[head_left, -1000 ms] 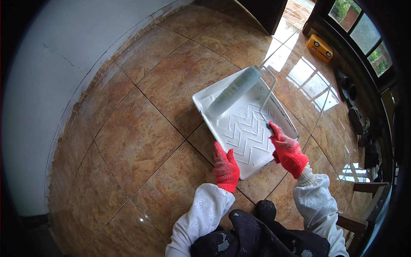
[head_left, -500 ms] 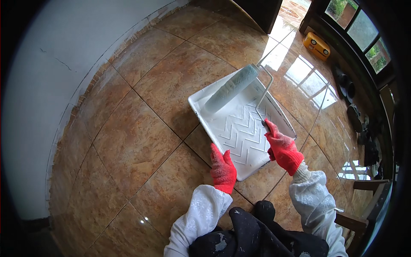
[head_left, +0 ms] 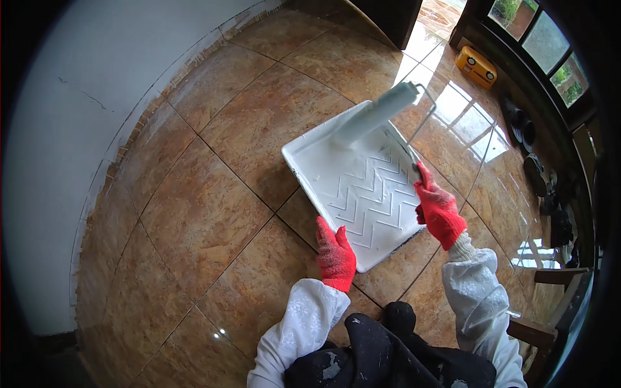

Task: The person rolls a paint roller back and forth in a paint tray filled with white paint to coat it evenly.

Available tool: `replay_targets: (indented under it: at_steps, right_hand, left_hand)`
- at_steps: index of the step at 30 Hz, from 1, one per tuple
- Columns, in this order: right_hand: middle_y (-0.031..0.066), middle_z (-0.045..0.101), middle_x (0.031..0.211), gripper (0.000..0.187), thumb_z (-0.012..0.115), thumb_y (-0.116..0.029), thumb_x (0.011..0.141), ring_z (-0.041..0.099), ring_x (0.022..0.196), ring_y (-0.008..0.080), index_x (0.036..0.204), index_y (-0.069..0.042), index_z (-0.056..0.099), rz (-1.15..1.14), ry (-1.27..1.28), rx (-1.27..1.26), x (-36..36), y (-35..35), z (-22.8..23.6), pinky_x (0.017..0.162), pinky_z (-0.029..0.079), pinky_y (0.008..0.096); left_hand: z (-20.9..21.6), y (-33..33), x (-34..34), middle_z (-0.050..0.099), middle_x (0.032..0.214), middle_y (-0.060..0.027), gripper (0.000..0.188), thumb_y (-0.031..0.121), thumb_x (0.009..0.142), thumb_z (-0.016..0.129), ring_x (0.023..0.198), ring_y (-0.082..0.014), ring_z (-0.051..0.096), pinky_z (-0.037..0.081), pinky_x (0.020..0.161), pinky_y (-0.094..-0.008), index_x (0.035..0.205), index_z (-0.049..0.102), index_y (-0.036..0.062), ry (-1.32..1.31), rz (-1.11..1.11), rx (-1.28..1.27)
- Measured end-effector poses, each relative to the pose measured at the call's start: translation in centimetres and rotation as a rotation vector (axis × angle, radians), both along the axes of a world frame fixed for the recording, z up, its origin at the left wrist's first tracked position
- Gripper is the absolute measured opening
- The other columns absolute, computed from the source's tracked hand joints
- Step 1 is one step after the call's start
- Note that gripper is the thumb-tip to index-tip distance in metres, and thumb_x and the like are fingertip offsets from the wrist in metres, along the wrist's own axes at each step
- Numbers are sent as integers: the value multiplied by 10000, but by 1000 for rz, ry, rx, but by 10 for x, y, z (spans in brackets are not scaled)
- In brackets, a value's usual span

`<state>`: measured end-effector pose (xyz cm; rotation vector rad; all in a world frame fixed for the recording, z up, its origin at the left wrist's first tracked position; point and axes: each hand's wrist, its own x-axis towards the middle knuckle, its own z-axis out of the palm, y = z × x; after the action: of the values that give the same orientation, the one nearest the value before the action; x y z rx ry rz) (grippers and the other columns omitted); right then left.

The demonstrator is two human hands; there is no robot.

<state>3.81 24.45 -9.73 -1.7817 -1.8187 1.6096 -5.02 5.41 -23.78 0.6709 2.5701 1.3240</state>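
Note:
A white paint tray (head_left: 372, 223) with zigzag ridges lies tilted across the tiled floor, white paint in its far, deeper end. My left hand (head_left: 336, 257), in a red glove, holds the tray's near left rim, thumb over the inner side. In my right hand (head_left: 441, 208), also red-gloved, is the dark handle of a paint roller (head_left: 378, 115). The roller's pale sleeve slants over the far end, its lower left end at the paint and its right end raised past the rim. My right fingers wrap round the handle above the tray's right edge.
A white wall (head_left: 71, 149) with a rough, unpainted lower edge curves along the left. Dark shoes (head_left: 535, 174) and a yellow case (head_left: 476, 66) line the right side under windows. An open door (head_left: 386, 19) is at the top. A wooden stool (head_left: 530, 331) stands at lower right.
My right hand has moved up and to the right with the roller, whose right end has lifted beyond the tray's far rim. My left hand stays on the tray.

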Motion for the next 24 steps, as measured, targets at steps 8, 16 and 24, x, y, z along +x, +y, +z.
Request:
replay_targets:
  at_steps: [8,16,24]
  right_hand:
    - [48,563,717,441,487,-219,996,527,488,127,1427,-288,419,189,21,7,18,-23,-3,437,453,290]
    - [47,531,675,451,490,-263,993,518,481,122,1432,-317,401,53,-61,83,32,-1,10,434,466,294]
    - [47,508,654,441,502,-272,993,504,478,129,1421,-327,410,68,29,-8,2,-3,0,436,463,294]
  left_hand:
    - [4,3,1,420,1353,-330,615,288,990,508,1211,-460,476,441,980,-443,1429,266,-68,-49,14,13]
    - [7,3,2,406,1374,-327,622,303,992,499,1228,-460,461,429,992,-447,1441,257,-53,-64,18,29]
    - [-1,3,2,395,1379,-331,629,281,987,514,1206,-457,490,466,961,-434,1438,242,-64,1,2,-3]
